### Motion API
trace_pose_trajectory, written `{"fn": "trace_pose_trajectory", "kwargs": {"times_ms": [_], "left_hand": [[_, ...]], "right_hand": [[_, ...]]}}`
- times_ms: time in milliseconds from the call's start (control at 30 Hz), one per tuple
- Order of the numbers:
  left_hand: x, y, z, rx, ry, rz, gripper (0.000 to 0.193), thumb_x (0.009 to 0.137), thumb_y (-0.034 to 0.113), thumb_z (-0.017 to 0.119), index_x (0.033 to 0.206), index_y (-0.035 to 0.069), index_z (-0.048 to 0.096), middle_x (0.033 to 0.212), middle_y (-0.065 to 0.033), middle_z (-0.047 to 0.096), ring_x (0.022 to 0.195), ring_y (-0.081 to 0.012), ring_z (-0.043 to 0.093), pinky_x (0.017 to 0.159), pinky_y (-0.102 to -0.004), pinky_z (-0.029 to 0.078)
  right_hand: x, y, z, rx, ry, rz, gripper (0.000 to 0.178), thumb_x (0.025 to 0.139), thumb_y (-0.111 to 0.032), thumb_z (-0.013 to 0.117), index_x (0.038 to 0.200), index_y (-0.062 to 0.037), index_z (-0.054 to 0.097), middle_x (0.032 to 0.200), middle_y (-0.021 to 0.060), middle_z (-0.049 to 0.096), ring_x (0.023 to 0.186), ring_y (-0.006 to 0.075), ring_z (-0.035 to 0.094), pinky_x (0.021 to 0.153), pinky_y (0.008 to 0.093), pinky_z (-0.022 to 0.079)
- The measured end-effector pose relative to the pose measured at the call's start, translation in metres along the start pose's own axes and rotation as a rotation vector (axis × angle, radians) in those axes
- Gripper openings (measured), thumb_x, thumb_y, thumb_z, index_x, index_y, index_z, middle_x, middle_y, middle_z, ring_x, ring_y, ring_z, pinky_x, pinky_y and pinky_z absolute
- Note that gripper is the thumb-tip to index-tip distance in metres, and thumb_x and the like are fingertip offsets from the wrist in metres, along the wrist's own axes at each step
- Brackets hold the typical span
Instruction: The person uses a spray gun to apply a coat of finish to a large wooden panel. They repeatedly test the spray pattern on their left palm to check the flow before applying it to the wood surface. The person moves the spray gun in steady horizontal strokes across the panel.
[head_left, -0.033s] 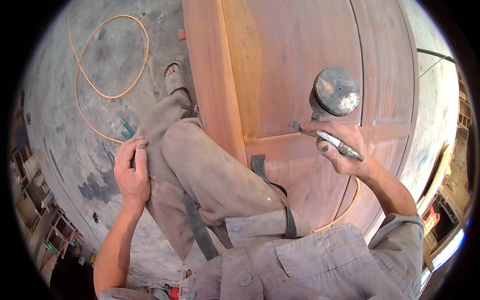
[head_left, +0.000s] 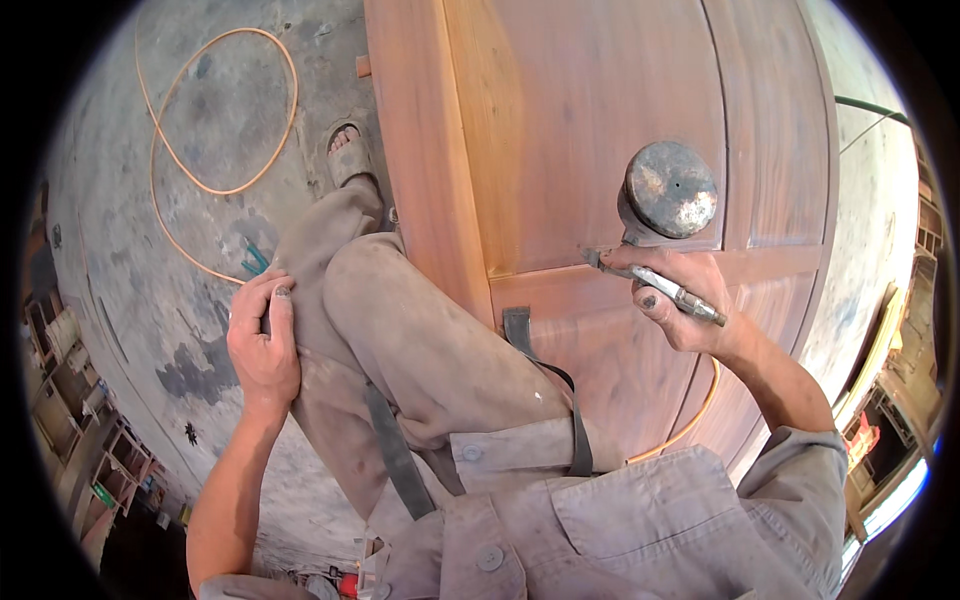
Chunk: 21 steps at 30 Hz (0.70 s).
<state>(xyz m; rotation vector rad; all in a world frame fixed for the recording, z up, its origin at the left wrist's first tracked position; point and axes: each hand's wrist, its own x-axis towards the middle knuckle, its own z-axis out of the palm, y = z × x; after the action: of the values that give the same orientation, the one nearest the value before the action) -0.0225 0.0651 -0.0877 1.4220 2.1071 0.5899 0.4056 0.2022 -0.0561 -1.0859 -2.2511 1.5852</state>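
In my right hand [head_left: 690, 290] is a spray gun [head_left: 672, 290] with a round, paint-stained metal cup [head_left: 672, 190] on top. My fingers wrap around its body, and its nozzle end points left over a brown wooden panel door [head_left: 620, 90]. My left hand [head_left: 265, 335] rests at my bent left leg with its fingers curled down. An orange hose [head_left: 195, 258] runs up to those fingertips. Whether they grip the hose or the trouser cloth is hidden. A small teal object [head_left: 256, 258] shows just beyond the hand.
The orange hose lies in a loop on the stained grey floor [head_left: 90, 220] at the far left. More hose [head_left: 705, 410] hangs below the gun. A dark strap [head_left: 517, 330] lies over the door and my thigh. Cluttered shelving [head_left: 120, 450] stands at the left rim.
The spray gun's cup has shifted very slightly toward me. My left hand stays in place.
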Motion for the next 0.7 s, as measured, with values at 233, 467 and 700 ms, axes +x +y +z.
{"fn": "trace_pose_trajectory", "kwargs": {"times_ms": [233,467,700], "left_hand": [[0.0,-0.001,-0.003,0.039,0.003,0.019,0.016,0.097,0.008,0.06,0.103,-0.001,0.072,0.113,-0.0138,0.072,0.11,-0.0298,0.062,0.099,-0.0384,0.047],[-0.002,0.0,-0.002,0.028,0.009,0.021,0.017,0.097,0.009,0.06,0.104,-0.001,0.071,0.112,-0.0149,0.072,0.109,-0.0315,0.062,0.099,-0.0384,0.047],[-0.002,-0.005,-0.003,0.028,0.013,0.043,0.016,0.097,0.008,0.06,0.104,-0.002,0.071,0.112,-0.0155,0.072,0.109,-0.0325,0.063,0.098,-0.0389,0.048]], "right_hand": [[0.0,-0.008,0.012,0.072,0.06,-0.003,0.036,0.101,-0.025,0.064,0.129,-0.0028,0.067,0.094,0.0123,0.074,0.07,0.0195,0.066,0.07,0.0322,0.056],[0.016,-0.019,0.018,-0.004,0.049,-0.025,0.035,0.101,-0.026,0.065,0.127,-0.0023,0.067,0.106,0.0155,0.075,0.079,0.024,0.071,0.073,0.0332,0.057],[0.0,-0.015,0.026,-0.005,-0.04,-0.012,0.036,0.1,-0.026,0.067,0.127,-0.0019,0.067,0.109,0.0149,0.075,0.085,0.0255,0.072,0.077,0.0343,0.057]]}}
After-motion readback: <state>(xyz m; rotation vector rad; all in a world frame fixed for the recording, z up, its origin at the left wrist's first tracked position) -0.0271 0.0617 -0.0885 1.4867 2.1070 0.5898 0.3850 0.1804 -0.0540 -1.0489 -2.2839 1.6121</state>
